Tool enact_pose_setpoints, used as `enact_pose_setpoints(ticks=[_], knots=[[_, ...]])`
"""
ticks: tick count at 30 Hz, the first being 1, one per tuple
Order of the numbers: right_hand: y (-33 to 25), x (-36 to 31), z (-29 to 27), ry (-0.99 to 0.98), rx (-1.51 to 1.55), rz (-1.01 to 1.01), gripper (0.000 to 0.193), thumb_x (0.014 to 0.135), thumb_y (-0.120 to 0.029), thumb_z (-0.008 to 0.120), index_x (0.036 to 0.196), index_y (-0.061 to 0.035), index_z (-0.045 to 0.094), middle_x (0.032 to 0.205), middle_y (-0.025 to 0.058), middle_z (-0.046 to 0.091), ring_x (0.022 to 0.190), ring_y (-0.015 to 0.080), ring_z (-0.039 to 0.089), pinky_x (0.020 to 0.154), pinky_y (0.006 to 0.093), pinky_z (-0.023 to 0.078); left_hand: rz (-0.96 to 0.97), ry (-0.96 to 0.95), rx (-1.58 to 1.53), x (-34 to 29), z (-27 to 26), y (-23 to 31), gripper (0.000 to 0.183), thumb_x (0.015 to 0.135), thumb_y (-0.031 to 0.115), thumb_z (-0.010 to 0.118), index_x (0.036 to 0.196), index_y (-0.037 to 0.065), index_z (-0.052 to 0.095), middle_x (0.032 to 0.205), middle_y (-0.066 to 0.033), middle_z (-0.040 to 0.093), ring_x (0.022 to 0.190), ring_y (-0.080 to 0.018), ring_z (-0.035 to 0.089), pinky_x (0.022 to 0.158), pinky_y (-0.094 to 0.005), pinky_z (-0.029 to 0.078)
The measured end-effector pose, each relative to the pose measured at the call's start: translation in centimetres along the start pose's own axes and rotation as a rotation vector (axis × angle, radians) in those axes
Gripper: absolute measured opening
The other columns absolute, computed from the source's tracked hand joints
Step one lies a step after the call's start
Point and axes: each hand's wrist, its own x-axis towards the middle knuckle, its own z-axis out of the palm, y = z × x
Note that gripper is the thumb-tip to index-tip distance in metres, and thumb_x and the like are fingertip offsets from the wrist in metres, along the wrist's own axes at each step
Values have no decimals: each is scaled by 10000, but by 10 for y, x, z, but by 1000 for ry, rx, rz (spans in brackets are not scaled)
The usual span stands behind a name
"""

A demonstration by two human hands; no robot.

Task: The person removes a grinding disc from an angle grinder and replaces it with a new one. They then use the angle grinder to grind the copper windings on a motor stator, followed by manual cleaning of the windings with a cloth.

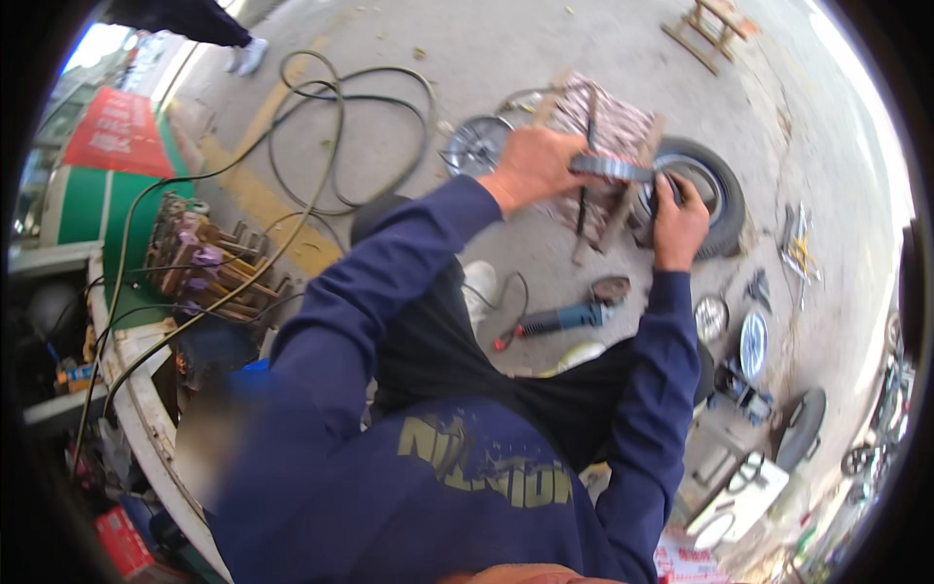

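My left hand (530, 165) is closed around a dark toothed sprocket-like metal part (611, 169), held out in front of me. My right hand (678, 222) grips the other end of that part, close to the rim of a small black tyre (725, 200) lying on the concrete. Behind the hands lies a patterned wooden-framed panel (611, 127) and a spoked wheel hub (477, 144). Both arms wear dark blue sleeves.
A blue angle grinder (564, 316) lies on the concrete below my hands. Black hoses (336, 117) coil at the left. Wooden blocks (209, 268), a wooden stool (710, 24), round metal parts (744, 341) and another person's shoe (248, 56) lie around.
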Motion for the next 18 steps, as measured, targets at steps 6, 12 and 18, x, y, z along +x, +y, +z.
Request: enact_pose_setpoints(ticks=[6, 12, 18], knots=[[-38, -29, -6, 74, 268, 21, 283, 960, -139, 735, 1198, 12, 714, 1125, 135, 718, 1010, 215, 693, 914, 329, 540, 63, -33, 167, -14, -5, 15, 408, 857, 524, 778, 938, 129, 713, 748, -98, 696, 697, -313, 712, 581, -427, 542], [-63, -49, 16, 186, 17, -173, 265, 924, -101, 723, 1179, -29, 719, 1123, 183, 679, 1037, 366, 679, 922, 419, 533, 77, 77, 95, -23, 6, 18, 434, 763, 500, 860, 983, 150, 729, 806, -49, 732, 733, -284, 731, 607, -388, 560], [-65, -60, 30, 122, 17, -170, 287, 942, -46, 678, 1225, -37, 722, 1185, 193, 679, 1119, 378, 647, 987, 439, 510, 79, 253, -52, -50, 19, -13, 528, 649, 276, 894, 1109, 87, 716, 1057, -133, 745, 980, -330, 732, 864, -444, 580]])
